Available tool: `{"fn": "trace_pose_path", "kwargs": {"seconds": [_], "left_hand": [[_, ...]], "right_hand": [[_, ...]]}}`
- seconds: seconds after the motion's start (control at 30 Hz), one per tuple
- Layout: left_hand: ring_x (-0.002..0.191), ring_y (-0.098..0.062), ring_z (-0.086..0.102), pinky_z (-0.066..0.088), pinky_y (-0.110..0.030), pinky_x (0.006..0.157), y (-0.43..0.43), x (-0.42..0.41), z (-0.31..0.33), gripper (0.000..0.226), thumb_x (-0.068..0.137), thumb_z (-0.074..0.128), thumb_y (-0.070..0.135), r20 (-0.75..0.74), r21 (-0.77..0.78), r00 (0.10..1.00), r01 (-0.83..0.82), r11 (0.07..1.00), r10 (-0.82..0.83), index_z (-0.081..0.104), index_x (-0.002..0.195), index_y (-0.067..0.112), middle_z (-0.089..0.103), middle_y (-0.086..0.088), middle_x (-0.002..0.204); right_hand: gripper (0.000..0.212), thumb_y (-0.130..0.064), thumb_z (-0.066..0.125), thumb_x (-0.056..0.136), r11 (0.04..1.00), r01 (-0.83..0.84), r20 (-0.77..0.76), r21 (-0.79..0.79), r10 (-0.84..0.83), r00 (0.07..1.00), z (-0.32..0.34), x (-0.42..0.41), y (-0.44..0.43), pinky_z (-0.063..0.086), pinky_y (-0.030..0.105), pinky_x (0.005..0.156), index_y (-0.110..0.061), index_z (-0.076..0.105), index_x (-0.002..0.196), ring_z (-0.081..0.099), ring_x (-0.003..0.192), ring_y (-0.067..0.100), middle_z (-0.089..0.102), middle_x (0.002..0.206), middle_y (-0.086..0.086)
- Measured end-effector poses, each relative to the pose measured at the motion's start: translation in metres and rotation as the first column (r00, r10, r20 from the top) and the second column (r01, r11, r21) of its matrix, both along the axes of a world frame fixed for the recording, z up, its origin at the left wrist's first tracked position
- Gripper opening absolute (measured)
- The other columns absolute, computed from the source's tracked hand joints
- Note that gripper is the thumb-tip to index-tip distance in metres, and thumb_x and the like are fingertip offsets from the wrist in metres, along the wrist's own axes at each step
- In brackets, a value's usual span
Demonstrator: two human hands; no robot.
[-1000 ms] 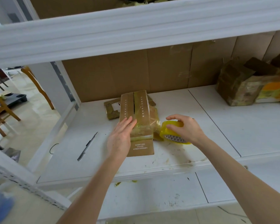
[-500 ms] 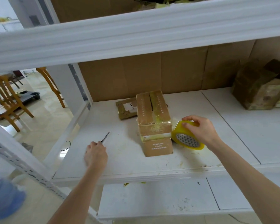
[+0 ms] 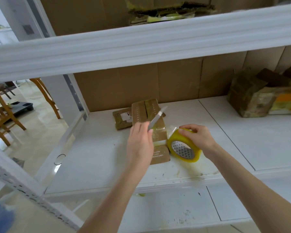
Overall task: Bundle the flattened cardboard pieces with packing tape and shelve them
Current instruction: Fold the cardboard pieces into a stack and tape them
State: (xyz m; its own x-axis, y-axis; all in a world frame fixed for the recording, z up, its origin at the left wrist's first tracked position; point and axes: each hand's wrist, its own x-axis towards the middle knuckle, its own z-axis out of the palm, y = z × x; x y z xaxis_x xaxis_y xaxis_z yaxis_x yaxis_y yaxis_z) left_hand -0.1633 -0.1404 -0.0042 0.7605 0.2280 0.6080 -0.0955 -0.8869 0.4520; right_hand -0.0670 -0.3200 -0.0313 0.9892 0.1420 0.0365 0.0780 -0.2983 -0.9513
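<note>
Item: cardboard bundle [image 3: 147,113], flat brown pieces stacked and banded crosswise with yellowish tape, lying on the middle shelf [image 3: 94,157] near its left end, long side pointing toward the cardboard backing [image 3: 133,84]. Left hand [image 3: 139,143]: fingers curled round the lower end of a slim grey knife [image 3: 157,117], whose tip points up and away over the bundle; whether the blade touches the cardboard cannot be told. Right hand [image 3: 198,137]: thumb and fingers pinch the top rim of a yellow tape roll [image 3: 183,149], which stands tilted on the shelf just right of the bundle, core facing the camera. A clear strip appears to run from roll to bundle. Also present: one flat piece [image 3: 120,121] behind the bundle, partly under it; taped bundles [image 3: 252,100] at the shelf's far right; a ragged stack [image 3: 166,12] on the upper shelf; wooden chairs [image 3: 0,113] on the floor to the left.
</note>
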Motion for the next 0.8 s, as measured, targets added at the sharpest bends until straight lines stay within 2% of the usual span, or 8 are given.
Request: {"fn": "trace_pose_path", "kwargs": {"seconds": [0.17,0.23,0.3,0.37,0.57,0.63,0.73,0.8], "left_hand": [[0.131,-0.024,0.042,0.031,-0.043,0.110,-0.008,0.025,-0.005,0.023,0.098,0.048,0.019,-0.123,0.017,0.984,-0.131,0.991,0.132,0.062,0.116,0.015,0.050,-0.003,0.138],[0.127,-0.027,0.045,0.040,-0.046,0.103,0.005,0.029,-0.008,0.022,0.099,0.045,0.024,-0.191,-0.129,0.964,-0.213,0.968,0.187,0.061,0.113,0.018,0.045,-0.006,0.143],[0.108,-0.025,0.055,0.048,-0.038,0.086,0.016,0.033,-0.012,0.024,0.100,0.042,0.028,-0.272,-0.233,0.949,-0.223,0.947,0.157,0.058,0.115,0.019,0.054,-0.007,0.132],[0.092,-0.021,0.057,0.045,-0.032,0.075,0.024,0.033,-0.012,0.024,0.101,0.042,0.028,-0.272,-0.229,0.953,-0.198,0.953,0.132,0.058,0.116,0.018,0.062,-0.003,0.116],[0.086,-0.020,0.058,0.041,-0.030,0.069,0.042,0.039,-0.004,0.027,0.101,0.042,0.024,-0.242,-0.136,0.962,-0.160,0.978,0.124,0.059,0.119,0.014,0.065,-0.003,0.105],[0.096,-0.020,0.056,0.043,-0.032,0.076,0.044,0.037,-0.005,0.029,0.101,0.040,0.023,-0.273,-0.066,0.948,-0.187,0.980,0.162,0.058,0.121,0.012,0.060,-0.006,0.120],[0.130,-0.023,0.044,0.038,-0.038,0.105,0.035,0.038,-0.003,0.030,0.100,0.043,0.022,-0.206,0.138,0.963,-0.146,0.980,0.172,0.060,0.122,0.010,0.050,-0.004,0.140],[0.116,-0.020,0.056,0.045,-0.031,0.093,0.021,0.041,0.000,0.030,0.098,0.048,0.024,-0.178,0.171,0.982,-0.032,0.985,0.063,0.060,0.123,0.012,0.061,-0.001,0.127]], "right_hand": [[0.020,-0.039,0.072,0.082,0.985,0.053,0.117,-0.165,-0.034,0.993,0.006,0.003,-0.004,0.053,0.037,0.083,-0.036,0.069,0.102,0.060,0.091,0.017,0.063,0.092,-0.005],[0.023,-0.042,0.070,0.082,0.974,0.055,0.141,-0.222,-0.024,0.990,0.009,0.007,-0.004,0.052,0.036,0.084,-0.036,0.069,0.105,0.058,0.093,0.014,0.062,0.095,-0.006],[0.026,-0.042,0.069,0.084,0.973,0.010,0.123,-0.232,0.019,0.992,0.009,0.009,-0.001,0.052,0.036,0.084,-0.033,0.069,0.108,0.057,0.095,0.013,0.061,0.095,-0.009],[0.024,-0.039,0.071,0.083,0.981,-0.038,0.098,-0.188,0.058,0.994,0.007,0.007,0.004,0.052,0.033,0.081,-0.030,0.070,0.106,0.057,0.091,0.011,0.060,0.088,-0.015],[0.017,-0.036,0.074,0.081,0.985,-0.157,0.030,-0.070,0.160,0.987,-0.004,-0.009,0.019,0.054,0.032,0.084,-0.030,0.073,0.097,0.062,0.088,0.006,0.064,0.091,-0.019],[0.016,-0.036,0.072,0.083,0.991,-0.116,0.037,-0.073,0.119,0.992,-0.004,-0.011,0.020,0.054,0.035,0.085,-0.031,0.072,0.098,0.060,0.086,0.006,0.062,0.089,-0.022],[0.016,-0.038,0.071,0.083,0.987,-0.101,0.049,-0.124,0.107,0.993,0.000,-0.010,0.018,0.055,0.038,0.084,-0.034,0.070,0.099,0.061,0.088,0.011,0.064,0.092,-0.014],[0.013,-0.041,0.071,0.083,0.981,-0.111,0.055,-0.158,0.121,0.991,0.002,-0.009,0.018,0.055,0.038,0.083,-0.037,0.069,0.096,0.061,0.090,0.011,0.063,0.093,-0.014]]}}
